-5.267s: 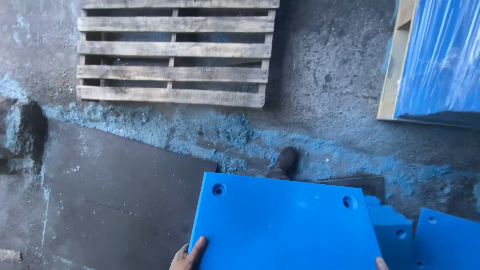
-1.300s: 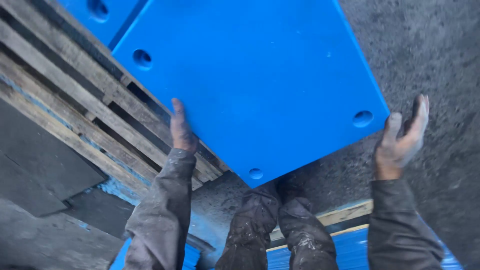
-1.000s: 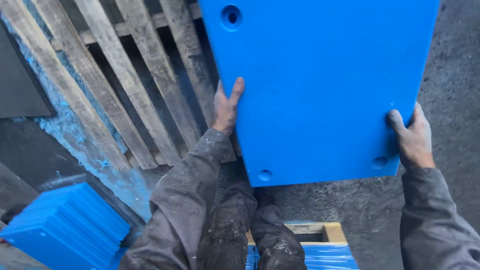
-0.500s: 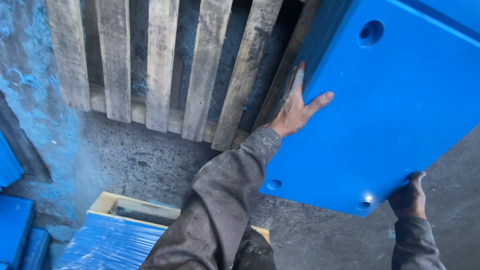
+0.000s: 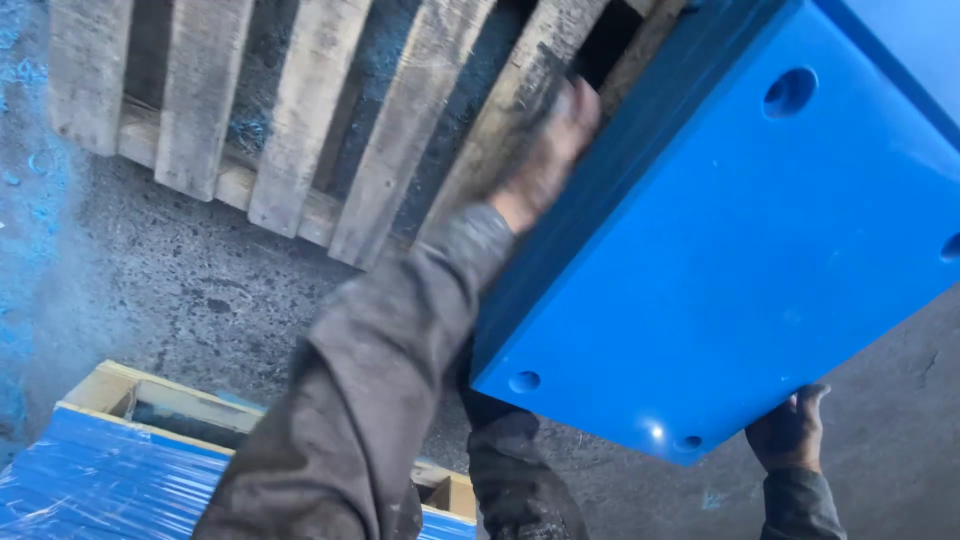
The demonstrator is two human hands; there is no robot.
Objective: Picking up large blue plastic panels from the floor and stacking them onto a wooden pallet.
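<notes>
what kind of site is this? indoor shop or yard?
Likely an industrial yard or factory floor; indoor or outdoor is unclear. Evidence: a worn wooden pallet on rough, blue-dusted concrete floor, a thick blue drilled slab carried by hand, and a blue-wrapped load on a crate.

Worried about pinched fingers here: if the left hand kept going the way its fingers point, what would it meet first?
Probably the wooden pallet: the left hand, blurred, lies along the blue panel edge with its fingers aimed up toward the slats. Depth is unclear.

The blue slab [image 5: 740,270] is blocking my right side; the wooden pallet [image 5: 300,110] is lying ahead, bare concrete floor [image 5: 180,300] staying open between it and the wrapped stack [image 5: 110,470].
</notes>
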